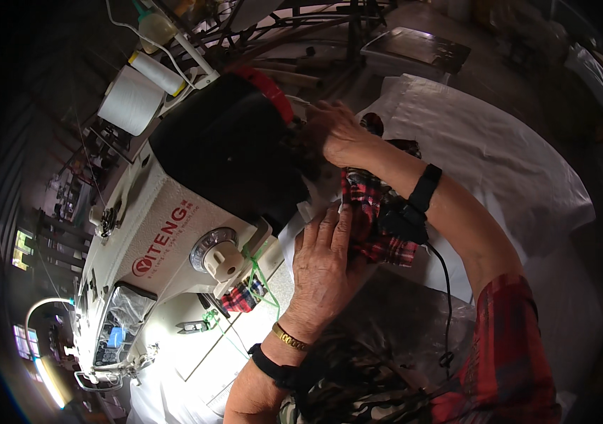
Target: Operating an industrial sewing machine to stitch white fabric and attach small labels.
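While the left hand [326, 258] lies flat, fingers [329, 222] spread on the red plaid cloth [375, 219], the cloth runs lengthwise toward the sewing machine [195, 212]; the right hand [340, 134] reaches behind the machine head, its fingers hidden.

One sewing machine [174, 240] on the table [195, 367], two hands on one piece of red plaid fabric [375, 219], two thread cones [132, 99] at the far-left corner, one white cloth [499, 155] spread at the right edge.
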`<state>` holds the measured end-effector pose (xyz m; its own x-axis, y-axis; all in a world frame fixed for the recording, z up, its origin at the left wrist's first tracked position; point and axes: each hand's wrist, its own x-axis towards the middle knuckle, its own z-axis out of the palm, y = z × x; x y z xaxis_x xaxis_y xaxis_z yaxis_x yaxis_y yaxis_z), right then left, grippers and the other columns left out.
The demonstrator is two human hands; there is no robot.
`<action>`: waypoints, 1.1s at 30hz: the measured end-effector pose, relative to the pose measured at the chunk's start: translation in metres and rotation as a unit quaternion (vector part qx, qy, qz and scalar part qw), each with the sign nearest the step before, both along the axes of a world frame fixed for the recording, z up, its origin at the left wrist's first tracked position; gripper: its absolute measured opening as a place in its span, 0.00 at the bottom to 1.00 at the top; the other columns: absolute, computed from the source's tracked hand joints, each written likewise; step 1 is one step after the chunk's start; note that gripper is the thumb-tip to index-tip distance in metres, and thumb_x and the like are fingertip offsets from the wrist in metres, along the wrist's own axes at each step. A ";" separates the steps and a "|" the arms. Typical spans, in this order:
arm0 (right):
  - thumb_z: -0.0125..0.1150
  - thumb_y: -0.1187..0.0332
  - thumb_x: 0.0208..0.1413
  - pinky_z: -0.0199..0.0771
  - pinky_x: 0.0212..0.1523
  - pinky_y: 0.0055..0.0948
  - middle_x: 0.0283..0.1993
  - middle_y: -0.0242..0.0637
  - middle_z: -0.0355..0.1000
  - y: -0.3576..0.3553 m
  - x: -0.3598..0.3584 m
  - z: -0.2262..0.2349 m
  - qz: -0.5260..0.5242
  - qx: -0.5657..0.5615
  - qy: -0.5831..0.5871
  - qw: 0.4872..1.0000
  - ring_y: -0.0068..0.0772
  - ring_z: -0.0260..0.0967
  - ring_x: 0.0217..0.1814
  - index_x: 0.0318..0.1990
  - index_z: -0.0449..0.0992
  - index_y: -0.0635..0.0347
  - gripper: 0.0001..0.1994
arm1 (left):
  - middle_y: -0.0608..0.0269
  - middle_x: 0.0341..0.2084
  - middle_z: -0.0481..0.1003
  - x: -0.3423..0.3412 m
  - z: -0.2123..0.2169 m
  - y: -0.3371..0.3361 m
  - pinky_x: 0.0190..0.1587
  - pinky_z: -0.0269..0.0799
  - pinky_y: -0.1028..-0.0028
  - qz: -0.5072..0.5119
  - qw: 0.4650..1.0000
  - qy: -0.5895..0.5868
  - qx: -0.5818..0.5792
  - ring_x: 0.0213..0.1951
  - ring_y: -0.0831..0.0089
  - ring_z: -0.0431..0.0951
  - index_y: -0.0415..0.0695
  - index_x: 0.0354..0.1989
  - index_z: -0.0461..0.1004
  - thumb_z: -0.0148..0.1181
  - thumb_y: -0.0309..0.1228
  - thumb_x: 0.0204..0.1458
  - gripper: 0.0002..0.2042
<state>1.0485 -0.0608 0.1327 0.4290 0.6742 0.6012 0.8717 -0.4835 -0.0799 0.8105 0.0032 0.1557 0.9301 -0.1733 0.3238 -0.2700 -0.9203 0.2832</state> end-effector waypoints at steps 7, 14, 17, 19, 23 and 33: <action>0.60 0.63 0.53 0.60 0.59 0.39 0.50 0.35 0.70 0.013 -0.015 0.016 -0.087 -0.064 0.040 0.993 0.37 0.63 0.59 0.40 0.83 0.43 0.09 | 0.45 0.60 0.66 -0.001 0.000 0.002 0.64 0.61 0.56 0.000 1.000 0.009 0.005 0.62 0.49 0.64 0.38 0.67 0.59 0.66 0.29 0.44 0.38; 0.59 0.61 0.54 0.56 0.61 0.39 0.50 0.33 0.69 0.017 -0.005 -0.002 -0.099 -0.002 0.044 0.994 0.36 0.61 0.60 0.41 0.82 0.41 0.09 | 0.44 0.60 0.66 0.000 0.001 0.001 0.64 0.61 0.56 -0.002 1.000 0.007 0.004 0.61 0.49 0.65 0.38 0.67 0.59 0.66 0.29 0.45 0.38; 0.58 0.60 0.55 0.55 0.60 0.38 0.50 0.32 0.68 0.011 -0.003 -0.005 -0.054 0.023 0.057 0.997 0.35 0.61 0.59 0.40 0.82 0.40 0.08 | 0.44 0.60 0.66 0.000 0.000 0.001 0.63 0.61 0.56 -0.002 1.000 0.008 0.004 0.61 0.49 0.65 0.38 0.67 0.59 0.66 0.29 0.45 0.38; 0.58 0.59 0.54 0.55 0.59 0.38 0.49 0.31 0.68 0.011 -0.004 -0.001 -0.043 -0.004 0.065 0.997 0.35 0.60 0.59 0.39 0.82 0.40 0.08 | 0.45 0.60 0.66 0.000 0.000 0.002 0.64 0.61 0.56 -0.001 1.000 0.007 0.006 0.61 0.49 0.65 0.38 0.67 0.59 0.66 0.29 0.45 0.37; 0.60 0.59 0.53 0.55 0.59 0.39 0.48 0.30 0.68 0.013 -0.009 0.008 -0.068 -0.037 0.068 0.995 0.35 0.59 0.59 0.38 0.82 0.40 0.08 | 0.46 0.61 0.65 0.000 -0.001 0.003 0.64 0.61 0.56 -0.001 1.000 0.003 0.012 0.61 0.49 0.64 0.38 0.67 0.59 0.66 0.29 0.44 0.37; 0.60 0.66 0.47 0.57 0.54 0.41 0.48 0.33 0.67 0.010 -0.007 -0.002 -0.051 0.023 0.048 0.997 0.36 0.59 0.59 0.35 0.82 0.45 0.08 | 0.46 0.61 0.65 -0.001 -0.002 0.001 0.64 0.60 0.56 -0.004 1.000 0.003 0.007 0.62 0.50 0.64 0.38 0.66 0.60 0.66 0.29 0.45 0.36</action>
